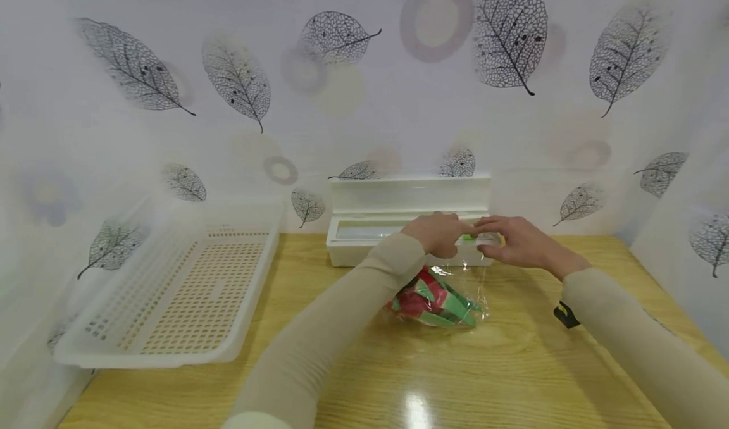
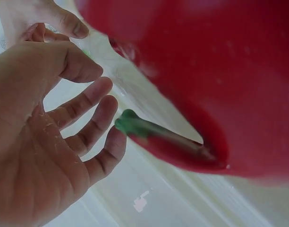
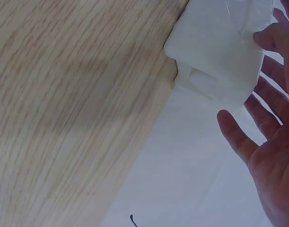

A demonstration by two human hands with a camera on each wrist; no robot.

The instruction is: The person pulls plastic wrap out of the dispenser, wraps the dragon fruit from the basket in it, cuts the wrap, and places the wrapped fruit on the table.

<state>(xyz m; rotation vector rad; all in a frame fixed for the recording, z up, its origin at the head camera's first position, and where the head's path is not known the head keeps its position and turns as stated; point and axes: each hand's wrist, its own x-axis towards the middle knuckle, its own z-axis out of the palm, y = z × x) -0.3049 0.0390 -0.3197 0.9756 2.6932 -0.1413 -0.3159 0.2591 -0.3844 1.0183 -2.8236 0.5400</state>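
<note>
Both hands meet at the front edge of the white dispenser box [image 1: 407,226], its long axis running left-right. The left hand [image 1: 435,233] and right hand [image 1: 521,242] pinch the clear film [image 1: 464,271] there, draped over the red-green toy [image 1: 435,299] just in front of the box.

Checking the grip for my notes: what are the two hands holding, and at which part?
Both the left hand and the right hand pinch the top edge of the clear bag of red-and-green items.

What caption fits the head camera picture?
Two hands pinch clear film over a red-and-green wrapped bundle by a white dispenser box.
</note>
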